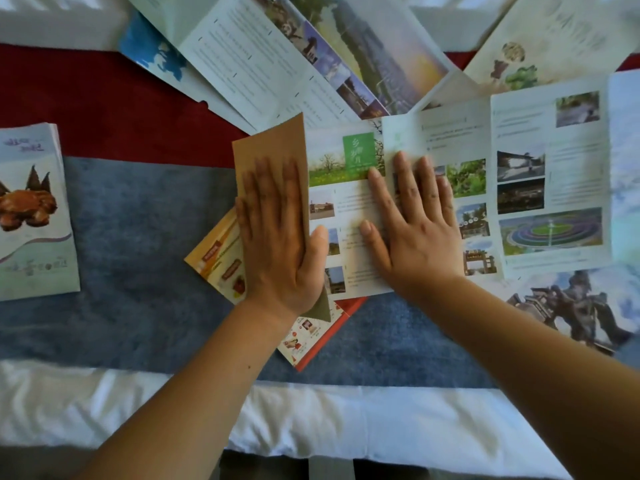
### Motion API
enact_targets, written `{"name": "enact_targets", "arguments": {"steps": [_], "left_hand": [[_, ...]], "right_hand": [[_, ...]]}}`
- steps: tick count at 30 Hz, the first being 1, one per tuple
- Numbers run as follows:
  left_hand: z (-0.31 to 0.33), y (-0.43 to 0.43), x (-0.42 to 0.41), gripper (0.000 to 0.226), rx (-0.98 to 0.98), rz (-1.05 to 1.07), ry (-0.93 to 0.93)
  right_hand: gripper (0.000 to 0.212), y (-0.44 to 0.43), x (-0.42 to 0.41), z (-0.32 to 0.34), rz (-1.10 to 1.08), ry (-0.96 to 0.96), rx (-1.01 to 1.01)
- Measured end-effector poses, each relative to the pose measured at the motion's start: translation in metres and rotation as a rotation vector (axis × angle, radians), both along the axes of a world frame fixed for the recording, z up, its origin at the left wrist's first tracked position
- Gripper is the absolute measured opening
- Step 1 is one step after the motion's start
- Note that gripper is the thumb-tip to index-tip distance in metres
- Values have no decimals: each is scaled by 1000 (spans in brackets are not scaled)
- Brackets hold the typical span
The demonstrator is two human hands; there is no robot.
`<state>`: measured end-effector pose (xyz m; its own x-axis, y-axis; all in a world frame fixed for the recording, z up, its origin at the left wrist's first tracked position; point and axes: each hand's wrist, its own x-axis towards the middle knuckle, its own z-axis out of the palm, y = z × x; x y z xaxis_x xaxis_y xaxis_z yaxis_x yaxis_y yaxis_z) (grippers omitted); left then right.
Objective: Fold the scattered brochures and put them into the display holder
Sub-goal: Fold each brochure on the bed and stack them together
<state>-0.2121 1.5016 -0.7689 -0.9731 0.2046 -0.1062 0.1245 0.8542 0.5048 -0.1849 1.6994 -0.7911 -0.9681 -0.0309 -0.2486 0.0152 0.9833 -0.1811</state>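
Hiding brochure (349,202) print: flat hands (277,237) (412,230)

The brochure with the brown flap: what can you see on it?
It is a paper brochure, partly unfolded, printed with photos, text and a green title box. Its left panel is folded over, showing a brown back. The left hand presses that flat; the right hand lies flat on the pictures. An orange leaflet lies underneath.

Tan brochure panel (270,147), blue-and-red blanket (138,220)
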Motion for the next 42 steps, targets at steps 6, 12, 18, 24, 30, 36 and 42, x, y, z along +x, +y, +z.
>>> {"name": "enact_targets", "arguments": {"steps": [6,12,18,24,30,36,42], "left_hand": [[4,54,4,78,-114,-84,-6],[-12,83,1,77,-327,-26,-83],[-26,89,-3,82,-440,-51,-19],[-25,79,-8,80,-459,-64,-6],[-28,14,-10,80,-517,-62,-1],[-27,-54,-5,81,-533,-66,13],[-28,-101,3,79,-502,-47,26]], "right_hand": [[67,2,1,-2,7,43,-60],[63,37,3,9,-17,104,-119],[66,96,14,10,30,41,11],[66,86,16,4,17,66,-22],[69,32,16,7,82,6,-56],[71,-19,20,6,150,14,-25],[76,-36,25,5,157,-6,33]]}}
